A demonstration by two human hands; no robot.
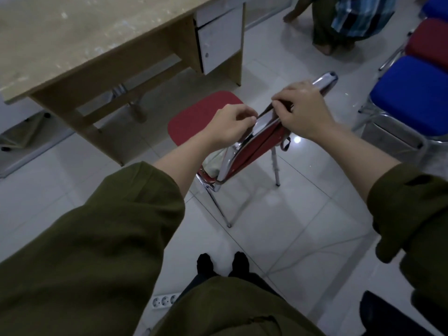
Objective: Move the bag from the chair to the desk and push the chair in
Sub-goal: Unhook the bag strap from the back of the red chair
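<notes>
A red chair (201, 117) with a chrome frame stands pulled out from the beige desk (72, 32), its backrest toward me. A flat red bag (254, 146) with a small dark loop seems to hang on the rear of the backrest; it is hard to tell apart from the padding. My left hand (230, 124) is curled on the chrome top rail. My right hand (303, 110) is closed on a dark strap at the top of the backrest. Some pale cloth (213, 163) shows between seat and backrest.
The desk's white drawer unit (220, 40) is just beyond the chair. Blue and red chairs (412, 98) line the right side. A person (351, 18) sits at the far right. A power strip (164, 300) lies on the tiled floor by my feet.
</notes>
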